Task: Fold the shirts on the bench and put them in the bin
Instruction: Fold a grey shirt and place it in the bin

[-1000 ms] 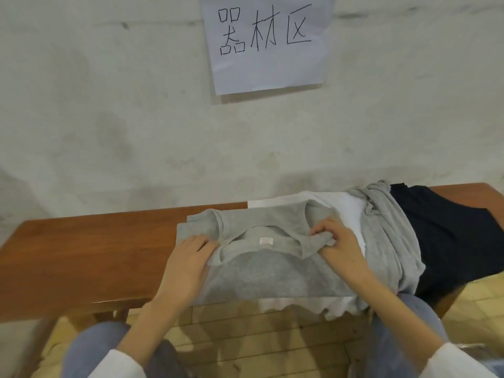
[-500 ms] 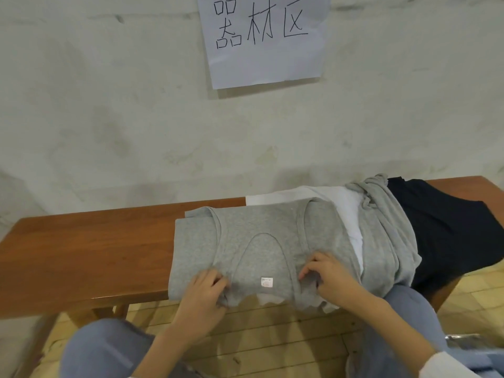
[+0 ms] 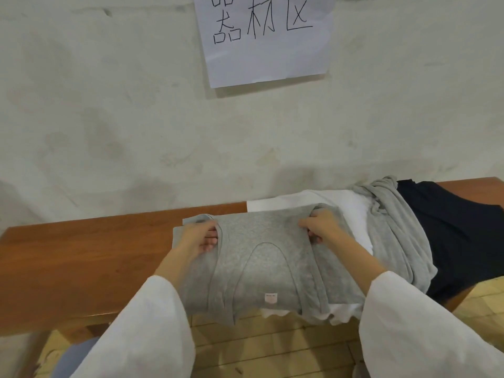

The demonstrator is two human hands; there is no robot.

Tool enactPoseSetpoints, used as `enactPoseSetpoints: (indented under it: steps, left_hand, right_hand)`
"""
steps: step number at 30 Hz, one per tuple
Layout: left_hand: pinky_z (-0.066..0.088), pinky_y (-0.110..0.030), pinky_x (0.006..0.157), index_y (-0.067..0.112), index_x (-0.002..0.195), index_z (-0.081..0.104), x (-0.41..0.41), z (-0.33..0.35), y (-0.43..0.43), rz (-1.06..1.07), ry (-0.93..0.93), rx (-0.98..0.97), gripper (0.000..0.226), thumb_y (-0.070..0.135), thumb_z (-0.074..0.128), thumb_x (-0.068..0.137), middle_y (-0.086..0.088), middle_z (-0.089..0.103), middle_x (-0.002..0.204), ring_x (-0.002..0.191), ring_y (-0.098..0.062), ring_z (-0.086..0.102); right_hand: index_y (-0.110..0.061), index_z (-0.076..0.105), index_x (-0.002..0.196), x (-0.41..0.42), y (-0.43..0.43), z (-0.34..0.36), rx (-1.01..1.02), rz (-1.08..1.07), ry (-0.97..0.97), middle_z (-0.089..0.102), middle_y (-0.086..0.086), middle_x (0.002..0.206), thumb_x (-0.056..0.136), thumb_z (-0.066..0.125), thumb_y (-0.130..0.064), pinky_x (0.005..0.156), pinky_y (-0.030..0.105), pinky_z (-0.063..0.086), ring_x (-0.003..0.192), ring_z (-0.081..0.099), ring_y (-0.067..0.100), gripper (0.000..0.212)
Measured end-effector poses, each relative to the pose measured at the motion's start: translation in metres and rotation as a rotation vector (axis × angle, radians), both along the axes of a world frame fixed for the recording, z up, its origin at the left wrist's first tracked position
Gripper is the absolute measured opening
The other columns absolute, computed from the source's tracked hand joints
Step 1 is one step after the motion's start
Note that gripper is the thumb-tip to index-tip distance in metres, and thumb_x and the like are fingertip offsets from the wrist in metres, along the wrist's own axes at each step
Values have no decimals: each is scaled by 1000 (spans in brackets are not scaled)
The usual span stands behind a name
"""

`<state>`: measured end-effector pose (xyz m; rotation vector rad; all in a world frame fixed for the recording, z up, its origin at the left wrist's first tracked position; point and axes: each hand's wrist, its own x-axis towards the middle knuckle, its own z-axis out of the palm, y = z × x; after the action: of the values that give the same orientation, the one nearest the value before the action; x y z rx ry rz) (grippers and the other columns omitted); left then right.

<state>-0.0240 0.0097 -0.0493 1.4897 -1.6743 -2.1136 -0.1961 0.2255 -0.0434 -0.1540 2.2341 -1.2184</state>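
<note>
A grey tank top lies folded on the wooden bench, its neckline and small white label toward me, its near edge hanging over the bench front. My left hand grips the far left fold of the top. My right hand grips the far right fold. Under the top lies a white shirt. To the right sit a crumpled grey shirt and a dark navy shirt. No bin is in view.
A plaster wall stands right behind the bench, with a white paper sign taped on it. Pale floor tiles show below the bench. My knees in blue trousers are at the bottom left.
Both hands moved from the near edge of the grey top to its far edge and now grip the fold there. The camera came closer to the bench.
</note>
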Motion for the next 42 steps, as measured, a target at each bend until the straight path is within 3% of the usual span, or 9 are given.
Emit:
enactPoseSetpoints:
  steps: [2,5,10,13,22,28,33,39,42]
  left_hand:
    - [29,-15,31,4,78,59,-10,-3,-6,-61,-16,-135,12,8,64,89,-3,53,52,32,-7,40]
    - [31,-18,35,8,62,53,-23,-15,-24,10,6,-349,28,4,67,86,1,45,39,34,-12,41]
    - [40,-30,60,12,69,63,-15,-26,-27,-236,-155,-880,27,34,67,86,1,59,66,65,-20,56]
    - [40,-31,62,20,75,57,-10,-24,-36,-524,-277,-1092,24,41,64,85,4,58,75,74,-18,55]
    - [40,-29,64,11,85,57,-5,-6,-53,-739,-170,-982,11,18,53,91,2,59,77,71,-16,53]
    - [32,-28,54,13,95,42,-14,2,-64,-860,-241,-1106,10,19,37,101,-1,51,70,60,-16,45]
    - [45,-37,69,11,112,45,-33,-14,-69,-930,-377,-1209,24,31,40,100,-14,64,99,85,-32,59]
    - [43,-46,79,5,110,54,0,-35,-41,-406,-325,-1464,32,34,51,94,-19,57,105,97,-37,54]
    - [38,-52,98,4,119,54,36,-46,-11,-386,-243,-1458,44,36,40,93,-21,52,125,118,-40,47]
  right_hand:
    - [-11,39,55,-9,-4,-4,44,40,160,40,7,55,81,62,-4,51,28,36,55,40,21,35]
    - [-3,62,70,-21,-6,-3,61,49,347,57,14,67,85,63,-13,60,30,42,64,52,22,18]
    - [-17,37,58,-26,-2,-9,230,243,595,40,-1,58,91,60,-28,54,29,32,54,38,13,41]
    - [-13,58,84,-28,5,-12,372,376,714,49,4,88,91,55,-36,74,35,42,81,46,23,24]
    - [-12,50,117,-43,16,-12,619,599,868,52,9,115,93,49,-29,78,37,32,102,47,30,30]
    - [-12,33,90,-67,18,1,478,647,779,48,2,65,101,38,-30,60,38,39,64,51,28,21]
    - [-12,36,93,-79,5,-7,525,641,781,53,6,71,100,39,-37,59,34,34,74,59,31,26]
    - [-5,58,110,-49,44,-25,297,269,1011,57,17,107,91,59,-29,77,42,42,95,54,37,31]
    - [-8,58,118,-19,80,-42,295,391,1092,55,15,121,93,49,-38,92,45,42,109,52,35,40]
